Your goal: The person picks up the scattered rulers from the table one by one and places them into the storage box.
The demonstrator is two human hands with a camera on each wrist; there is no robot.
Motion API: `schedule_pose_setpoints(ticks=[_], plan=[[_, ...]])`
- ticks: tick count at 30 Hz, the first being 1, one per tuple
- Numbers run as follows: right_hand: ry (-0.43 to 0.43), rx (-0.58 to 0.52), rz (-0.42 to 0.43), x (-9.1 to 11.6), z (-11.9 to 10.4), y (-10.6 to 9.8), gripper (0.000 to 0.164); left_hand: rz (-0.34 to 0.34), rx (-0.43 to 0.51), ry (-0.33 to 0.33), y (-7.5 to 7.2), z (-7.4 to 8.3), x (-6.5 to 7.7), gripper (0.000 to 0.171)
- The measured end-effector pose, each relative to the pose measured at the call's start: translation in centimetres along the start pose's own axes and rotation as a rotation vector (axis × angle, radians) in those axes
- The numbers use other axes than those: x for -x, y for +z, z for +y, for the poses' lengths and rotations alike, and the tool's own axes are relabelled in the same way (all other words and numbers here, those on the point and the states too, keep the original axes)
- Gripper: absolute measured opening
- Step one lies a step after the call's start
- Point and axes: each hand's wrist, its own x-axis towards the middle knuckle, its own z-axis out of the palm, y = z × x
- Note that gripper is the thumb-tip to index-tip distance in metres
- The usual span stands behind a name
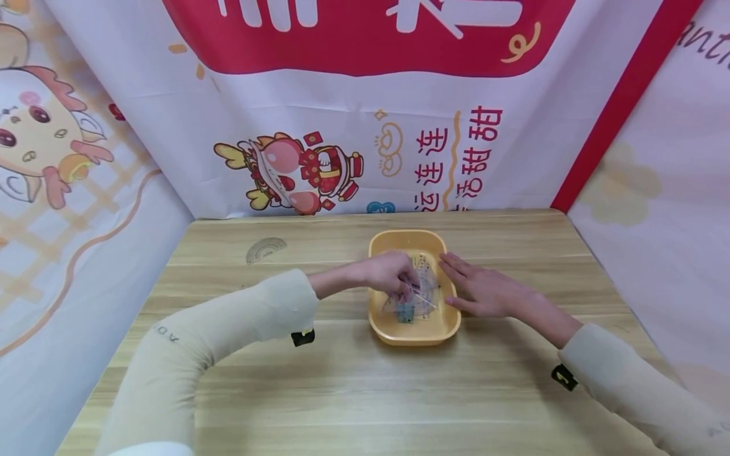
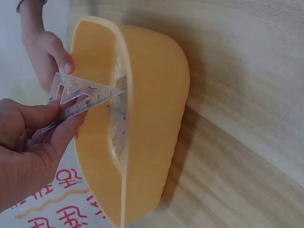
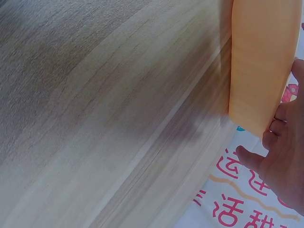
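My left hand (image 1: pixel 393 273) is over a yellow plastic basin (image 1: pixel 415 337) on the table. Its thumb and fingers pinch a small clear set square (image 2: pixel 80 97), whose pointed end reaches toward the basin's rim in the left wrist view. Inside the basin lie clear plastic pieces (image 1: pixel 426 273) with printed marks, overlapping, their kinds hard to tell. A teal patch (image 1: pixel 405 313) shows below the left hand. My right hand (image 1: pixel 485 290) rests on the basin's right rim with its fingers extended; in the right wrist view the fingers touch the basin's edge.
A clear protractor (image 1: pixel 266 249) lies on the wooden table (image 1: pixel 319 392), left of the basin toward the back. Printed cloth (image 1: pixel 353 139) hangs behind the table, and more cloth stands along both sides.
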Motion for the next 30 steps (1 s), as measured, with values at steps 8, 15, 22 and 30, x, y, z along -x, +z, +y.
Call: schedule_pose_setpoints(ticks=[8, 15, 22, 30], plan=[[-0.003, 0.003, -0.003, -0.5, -0.1, -0.1, 0.076, -0.011, -0.094, 0.017, 2.5, -0.6, -0.8, 0.011], [-0.007, 0.001, -0.009, -0.5, -0.2, -0.2, 0.077, 0.029, -0.232, -0.032, 2.7, -1.0, -0.5, 0.02], [-0.006, 0.013, -0.004, -0.4, -0.3, -0.3, 0.076, 0.045, -0.224, -0.048, 1.9, -1.2, 0.2, 0.027], [-0.004, 0.017, -0.003, -0.3, 0.0, 0.1, 0.077, 0.081, -0.19, 0.057, 0.8, -1.6, 2.0, 0.024]])
